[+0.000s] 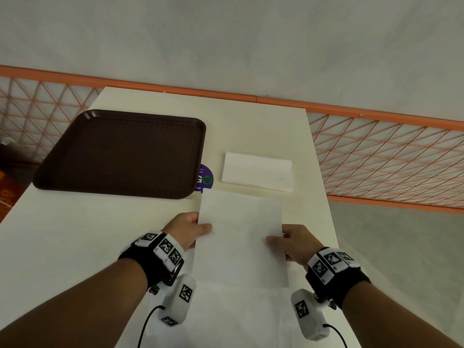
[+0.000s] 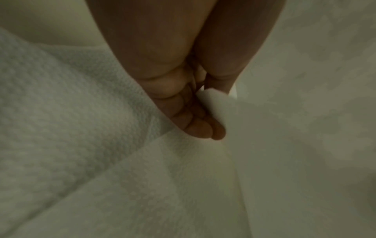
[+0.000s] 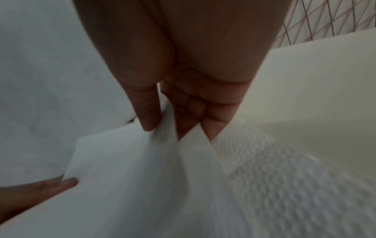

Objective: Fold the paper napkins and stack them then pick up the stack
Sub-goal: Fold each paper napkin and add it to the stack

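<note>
The left hand (image 1: pixel 187 228) and right hand (image 1: pixel 295 243) each pinch a side edge of an open napkin (image 1: pixel 242 237), thumb on top and fingers (image 3: pixel 184 122) beneath, holding it lifted over the counter (image 1: pixel 75 234). A folded napkin (image 1: pixel 257 174) lies just beyond the open napkin, and a brown tray (image 1: pixel 123 153) sits left of it.

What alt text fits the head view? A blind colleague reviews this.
Two hands, left hand and right hand, pinch the side edges of a white napkin above a table. Beyond lie a folded napkin and brown tray.
</note>
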The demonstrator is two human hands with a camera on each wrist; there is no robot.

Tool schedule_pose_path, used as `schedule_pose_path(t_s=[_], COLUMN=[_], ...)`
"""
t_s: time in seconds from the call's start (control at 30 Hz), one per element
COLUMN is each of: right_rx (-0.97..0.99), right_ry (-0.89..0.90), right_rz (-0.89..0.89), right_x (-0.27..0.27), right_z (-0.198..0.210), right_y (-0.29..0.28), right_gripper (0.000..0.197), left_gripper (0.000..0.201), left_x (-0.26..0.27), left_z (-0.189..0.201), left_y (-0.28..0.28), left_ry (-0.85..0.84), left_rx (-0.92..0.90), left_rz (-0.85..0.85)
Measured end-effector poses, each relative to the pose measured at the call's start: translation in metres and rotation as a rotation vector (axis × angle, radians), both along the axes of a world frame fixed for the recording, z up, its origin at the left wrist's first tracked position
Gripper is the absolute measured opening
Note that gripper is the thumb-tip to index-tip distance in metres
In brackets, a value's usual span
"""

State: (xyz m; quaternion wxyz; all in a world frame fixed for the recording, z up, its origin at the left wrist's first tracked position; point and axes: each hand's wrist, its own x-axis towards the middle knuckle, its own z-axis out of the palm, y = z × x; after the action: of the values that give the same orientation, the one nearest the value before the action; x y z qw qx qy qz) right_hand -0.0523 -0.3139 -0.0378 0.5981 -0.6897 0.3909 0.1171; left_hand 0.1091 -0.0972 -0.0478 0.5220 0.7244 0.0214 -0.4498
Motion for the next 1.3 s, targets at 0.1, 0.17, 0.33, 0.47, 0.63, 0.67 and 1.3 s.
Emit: schedule_pose_path(t_s=[0.1,0.17,0.33,0.47,0.63,0.67,1.3], right_rx=[-0.002,0.034,0.091,0.111,0.156,0.162,0.179], right_ry=[-0.042,-0.060,-0.070,-0.052,-0.067,-0.078,-0.024], right_rz=[-0.094,-0.143,-0.176,-0.207,-0.239,-0.250,-0.213], right_x=[0.004,0.007,0.010,0.011,0.011,0.010,0.010], right_z=[0.003,0.005,0.006,0.001,-0.002,-0.002,-0.009], right_y=[-0.004,-0.005,-0.007,-0.009,-0.012,-0.013,-0.025], right_gripper=[0.012,0.013,0.010,0.009,0.012,0.013,0.023], left_gripper=[0.012,0.010,0.012,0.013,0.021,0.022,0.008], left_x=[0.000,0.000,0.004,0.009,0.012,0.012,0.013], left_z=[-0.001,0.000,0.004,0.001,0.002,0.002,0.000], left_y=[-0.002,-0.003,-0.003,-0.001,0.000,0.000,-0.010], left_ry=[0.043,0.052,0.012,-0.006,0.028,0.023,-0.286], left_rx=[-0.038,-0.029,0.011,0.036,-0.077,-0.091,0.147], left_rz=[0.006,-0.013,-0.050,-0.034,-0.005,-0.001,-0.213])
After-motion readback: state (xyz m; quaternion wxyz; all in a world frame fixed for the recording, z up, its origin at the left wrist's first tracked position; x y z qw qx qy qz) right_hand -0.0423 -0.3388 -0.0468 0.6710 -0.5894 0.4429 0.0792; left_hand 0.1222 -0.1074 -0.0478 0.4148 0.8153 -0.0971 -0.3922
